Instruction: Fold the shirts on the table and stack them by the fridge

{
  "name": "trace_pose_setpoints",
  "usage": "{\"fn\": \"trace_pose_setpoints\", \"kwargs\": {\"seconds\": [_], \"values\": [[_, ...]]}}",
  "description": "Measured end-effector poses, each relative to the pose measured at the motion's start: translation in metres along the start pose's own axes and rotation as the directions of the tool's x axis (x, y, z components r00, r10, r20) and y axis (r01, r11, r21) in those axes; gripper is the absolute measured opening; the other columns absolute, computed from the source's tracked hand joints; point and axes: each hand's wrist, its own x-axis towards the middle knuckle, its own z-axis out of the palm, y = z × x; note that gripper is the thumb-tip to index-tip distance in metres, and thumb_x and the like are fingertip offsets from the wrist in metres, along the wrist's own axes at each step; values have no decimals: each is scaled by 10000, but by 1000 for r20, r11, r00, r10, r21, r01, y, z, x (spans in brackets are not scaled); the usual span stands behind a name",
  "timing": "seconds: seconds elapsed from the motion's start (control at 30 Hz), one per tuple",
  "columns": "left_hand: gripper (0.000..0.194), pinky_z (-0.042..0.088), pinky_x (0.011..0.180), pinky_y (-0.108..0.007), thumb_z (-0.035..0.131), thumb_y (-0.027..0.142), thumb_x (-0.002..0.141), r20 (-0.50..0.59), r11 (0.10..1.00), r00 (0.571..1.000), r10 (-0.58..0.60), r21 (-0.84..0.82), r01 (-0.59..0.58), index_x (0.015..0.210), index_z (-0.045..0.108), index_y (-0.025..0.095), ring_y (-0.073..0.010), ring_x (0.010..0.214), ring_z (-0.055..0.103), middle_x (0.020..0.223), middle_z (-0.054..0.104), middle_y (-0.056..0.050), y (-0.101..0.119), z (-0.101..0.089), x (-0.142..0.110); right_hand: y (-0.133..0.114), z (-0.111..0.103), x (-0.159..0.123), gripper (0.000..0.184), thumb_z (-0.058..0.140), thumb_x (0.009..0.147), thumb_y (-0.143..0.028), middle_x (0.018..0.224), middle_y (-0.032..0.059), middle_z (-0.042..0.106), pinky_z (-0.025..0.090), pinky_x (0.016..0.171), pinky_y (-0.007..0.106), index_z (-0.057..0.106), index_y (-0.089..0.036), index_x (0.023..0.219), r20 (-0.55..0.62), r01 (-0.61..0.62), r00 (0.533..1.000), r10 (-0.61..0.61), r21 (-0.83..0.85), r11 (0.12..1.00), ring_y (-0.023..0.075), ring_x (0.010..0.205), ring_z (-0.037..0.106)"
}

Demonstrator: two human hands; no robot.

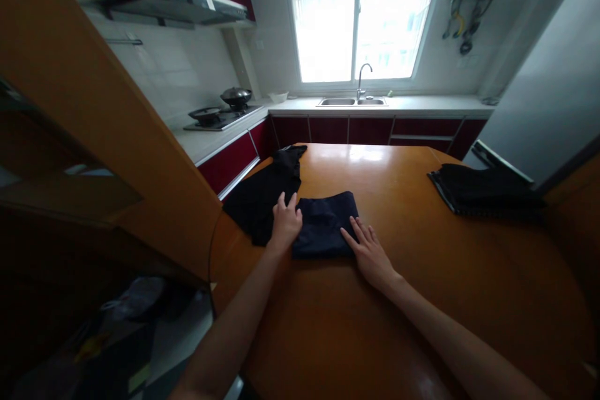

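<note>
A dark navy piece of cloth, folded into a rough rectangle (324, 226), lies flat on the wooden table (398, 312). My right hand (370, 253) rests on its right edge with the fingers spread. At its left edge is my left hand (286, 222), fingers apart and slightly bent, between the folded cloth and a loose black garment (255, 200). That garment lies unfolded and rumpled on the table's left side. What kind of garment either one is, I cannot tell.
A stack of folded dark cloth (482, 190) lies at the table's right. Beyond the table are a counter with a sink (338, 102), and a stove (227, 117) with pans. A wooden door frame (117, 125) stands close on the left, a fridge (544, 81) on the right.
</note>
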Motion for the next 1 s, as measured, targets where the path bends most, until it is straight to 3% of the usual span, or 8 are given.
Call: {"fn": "trace_pose_setpoints", "kwargs": {"seconds": [0.07,0.13,0.27,0.43,0.73,0.8,0.93,1.0], "values": [[535,154,1250,-456,556,170,927,86,958,975,203,188,-216,1460,520,145,-323,1510,243,1616,322,-151,17,22,-13,0,1,0,835,392,773,78,1674,104,126,234,1211,549,388,-230,1550,-5,1,1000,-1,-9,1000,278,1542,69],[507,169,1238,-478,433,171,977,283,861,903,323,309,-405,1481,487,140,-296,1486,309,1585,382,-161,29,51,-28,1,2,-1,808,383,789,71,1670,122,145,231,1212,547,396,-213,1546,-7,1,1000,-1,-21,1000,277,1541,82],[526,202,1199,-564,323,219,1019,497,753,822,279,418,-509,1521,400,82,-323,1505,260,1601,341,-190,26,91,-45,2,5,-2,780,369,812,53,1658,140,205,240,1211,546,370,-180,1557,-13,8,1000,-8,-10,1000,275,1541,98],[532,169,1215,-546,300,340,1053,483,751,834,265,438,-493,1537,391,141,-306,1521,225,1618,324,-141,5,87,-42,5,8,-3,818,345,789,45,1646,123,274,291,1208,505,313,-166,1579,-53,-50,997,55,90,995,238,1541,135],[522,133,1223,-549,357,370,1048,463,780,838,288,394,-486,1555,378,246,-302,1525,215,1619,342,-89,5,84,-42,7,14,-2,923,440,738,-36,1633,203,269,276,1214,507,130,-62,1607,-33,-235,970,243,152,960,279,1534,167],[534,113,1213,-595,357,427,1051,525,777,790,317,333,-534,1571,330,306,-310,1534,173,1634,316,-57,6,79,-44,8,11,-4,849,469,782,-96,1614,220,304,260,1218,514,204,-28,1586,-4,-285,958,288,129,950,304,1524,200],[751,93,1163,-706,544,532,960,705,690,578,411,174,-703,1601,192,359,-378,1538,87,1674,190,-59,12,64,-51,12,4,-9,741,495,820,-163,1594,215,350,233,1227,478,351,0,1528,57,-305,952,301,101,947,307,1510,244],[860,112,1139,-739,627,454,913,743,642,522,420,163,-749,1612,138,341,-419,1530,59,1684,134,-81,14,58,-53,13,4,-11,741,504,813,-166,1588,214,361,226,1228,470,362,5,1521,65,-303,952,298,95,948,303,1508,251]]}}
